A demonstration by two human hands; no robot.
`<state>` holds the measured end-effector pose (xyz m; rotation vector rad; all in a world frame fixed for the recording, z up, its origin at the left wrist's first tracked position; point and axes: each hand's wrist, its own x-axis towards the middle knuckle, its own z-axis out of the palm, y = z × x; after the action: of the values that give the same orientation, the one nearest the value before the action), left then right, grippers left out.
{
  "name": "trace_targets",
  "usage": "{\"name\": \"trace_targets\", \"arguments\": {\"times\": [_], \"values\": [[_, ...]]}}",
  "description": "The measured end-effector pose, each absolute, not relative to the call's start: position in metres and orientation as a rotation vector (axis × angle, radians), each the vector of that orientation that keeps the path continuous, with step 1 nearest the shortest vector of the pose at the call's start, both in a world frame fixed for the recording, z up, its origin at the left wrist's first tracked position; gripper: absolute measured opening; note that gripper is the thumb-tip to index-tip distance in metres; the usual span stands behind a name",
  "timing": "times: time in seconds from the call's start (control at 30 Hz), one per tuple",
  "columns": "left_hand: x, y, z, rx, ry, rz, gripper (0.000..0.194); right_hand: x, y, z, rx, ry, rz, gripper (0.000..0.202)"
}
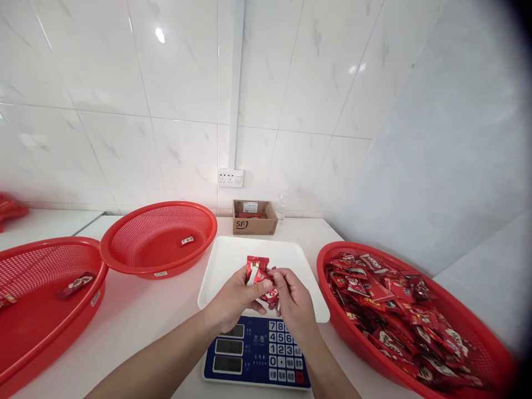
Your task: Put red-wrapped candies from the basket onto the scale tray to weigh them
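Several red wrapped snack packets [271, 293] are bunched together between my two hands, above the white pan [220, 260] of a digital scale. My left hand [236, 293] is closed around them, its thumb pressed across the front. On the other side, the fingers of my right hand [294, 296] pinch at the bunch's right edge. One red packet [257, 261] sticks up past my left fingers. Below my hands lies the scale's blue keypad panel [257, 352], partly covered by my wrists. How many packets I hold is partly hidden.
A red basket [332, 293] heaped with red packets [390, 316] stands at the right. Two red baskets stand at the left, the farther one [124, 238] holding a single packet [186, 241], the nearer one [29, 327] a few. Behind the scale is a cardboard box [255, 225] against the tiled wall.
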<state>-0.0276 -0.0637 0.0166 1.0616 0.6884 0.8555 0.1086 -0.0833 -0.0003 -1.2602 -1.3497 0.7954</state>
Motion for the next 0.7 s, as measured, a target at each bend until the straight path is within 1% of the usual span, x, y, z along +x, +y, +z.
{"name": "trace_targets", "arguments": {"times": [0.17, 0.23, 0.33, 0.43, 0.5, 0.57, 0.63, 0.67, 0.7], "values": [[-0.034, -0.063, 0.013, 1.048, 0.725, 0.918, 0.046, 0.111, -0.087, -0.001, -1.261, -1.439, 0.740, 0.036], [-0.041, -0.059, 0.014, 1.086, 0.760, 1.013, 0.045, 0.113, -0.090, -0.003, -1.236, -1.453, 0.750, 0.035], [-0.060, -0.046, 0.022, 1.195, 0.878, 1.266, 0.046, 0.118, -0.097, -0.008, -1.243, -1.457, 0.731, 0.034], [-0.091, -0.026, 0.032, 1.392, 1.130, 1.548, 0.044, 0.126, -0.104, -0.012, -1.278, -1.432, 0.695, 0.033], [-0.115, -0.013, 0.035, 1.592, 1.461, 1.607, 0.037, 0.134, -0.109, -0.015, -1.302, -1.430, 0.673, 0.032], [-0.136, -0.003, 0.031, 1.839, 1.754, 1.426, 0.040, 0.143, -0.113, -0.018, -1.333, -1.454, 0.650, 0.032], [-0.152, 0.002, 0.021, 2.003, 1.935, 1.117, 0.052, 0.152, -0.117, -0.018, -1.383, -1.486, 0.604, 0.031], [-0.157, 0.002, 0.014, 2.084, 2.003, 1.003, 0.053, 0.157, -0.119, -0.017, -1.415, -1.501, 0.568, 0.030], [-0.161, 0.002, 0.007, 2.157, 2.022, 0.922, 0.050, 0.163, -0.121, -0.016, -1.451, -1.518, 0.530, 0.029]]}}
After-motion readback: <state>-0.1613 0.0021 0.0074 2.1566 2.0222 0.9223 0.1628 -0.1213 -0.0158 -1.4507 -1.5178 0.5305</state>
